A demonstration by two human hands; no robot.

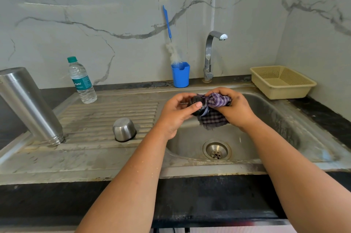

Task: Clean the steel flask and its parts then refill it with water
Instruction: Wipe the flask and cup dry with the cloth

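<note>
At the centre of the frame we curl the fingers of our left hand (177,110) round a small black round flask stopper (196,106), while our right hand (230,108) grips a purple checked cloth (215,112) bunched against it, above the steel sink basin (275,118). To the left, on the ribbed drainboard (106,111), a small steel cup lid (124,129) sits mouth down. At the left edge the tall steel flask body (28,105) stands inverted and tilted.

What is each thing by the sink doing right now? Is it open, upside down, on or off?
Steel flask: upside down, tilted, on the drainboard.
Steel cup: upside down.
Black stopper: held by left hand.
Checked cloth: gripped by right hand, against the stopper.
Tap: off.
Water bottle: capped, upright.
Brush: standing in blue holder.
Basket: upright.
</note>
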